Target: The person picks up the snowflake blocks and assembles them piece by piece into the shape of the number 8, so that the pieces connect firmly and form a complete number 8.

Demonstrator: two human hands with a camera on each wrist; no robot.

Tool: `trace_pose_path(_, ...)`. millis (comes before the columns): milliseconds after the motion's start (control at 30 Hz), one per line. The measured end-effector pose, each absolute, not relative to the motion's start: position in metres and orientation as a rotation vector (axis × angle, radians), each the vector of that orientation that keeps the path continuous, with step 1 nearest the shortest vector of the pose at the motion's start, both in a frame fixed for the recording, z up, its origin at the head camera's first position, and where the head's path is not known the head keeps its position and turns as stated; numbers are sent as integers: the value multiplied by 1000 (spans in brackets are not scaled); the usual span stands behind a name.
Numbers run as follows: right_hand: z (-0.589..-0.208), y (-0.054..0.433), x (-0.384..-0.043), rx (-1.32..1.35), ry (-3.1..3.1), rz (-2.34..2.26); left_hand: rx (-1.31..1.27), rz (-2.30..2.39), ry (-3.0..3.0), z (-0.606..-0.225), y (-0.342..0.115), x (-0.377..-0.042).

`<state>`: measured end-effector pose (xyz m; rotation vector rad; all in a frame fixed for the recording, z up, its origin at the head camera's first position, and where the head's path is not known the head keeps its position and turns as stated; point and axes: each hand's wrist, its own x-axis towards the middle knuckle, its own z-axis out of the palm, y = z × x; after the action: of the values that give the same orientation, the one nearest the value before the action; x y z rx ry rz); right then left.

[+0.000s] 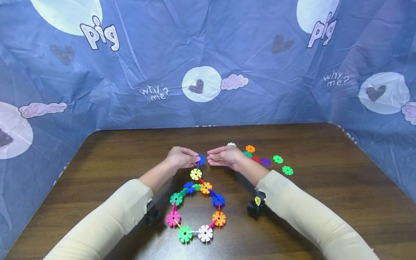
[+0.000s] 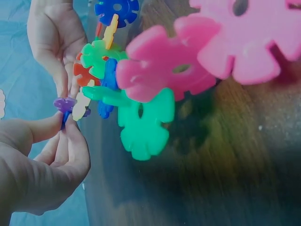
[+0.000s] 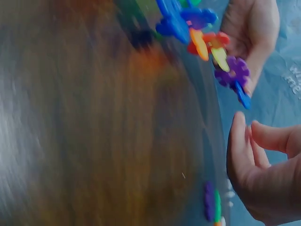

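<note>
In the head view, beyond the ring of linked discs on the counter, the left hand pinches a blue disc, and loose discs lie beyond the ring's right side. The left wrist view shows that grip's thumb and fingers together on the disc; in the right wrist view, the right hand, also beyond the ring, has a parted, empty grip.

1 disc chain, 7+ loose discs, 1 table.
</note>
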<state>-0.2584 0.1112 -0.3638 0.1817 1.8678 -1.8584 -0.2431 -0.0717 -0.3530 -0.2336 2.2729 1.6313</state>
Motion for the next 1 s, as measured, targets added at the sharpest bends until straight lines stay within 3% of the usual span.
trace_pose_path(233,-356,136,-260,12,2321,-1561,-253,1622,2241,-353,-74,-247)
trace_pose_path(433,-353,148,-256,-516,2799,-739,-226,1601,2249,-354,-78,-251)
trace_pose_path(567,-354,151,-254,-773,2890,-451,-239,1588,2243,-354,-79,-252)
trace_pose_path(833,-349,152,-257,-822,2855,-378,-236,1582,2225,-355,-80,-251)
trace_pose_path(1000,-351,149,-261,-852,2812,-668,-220,1591,2220,-355,-82,-250)
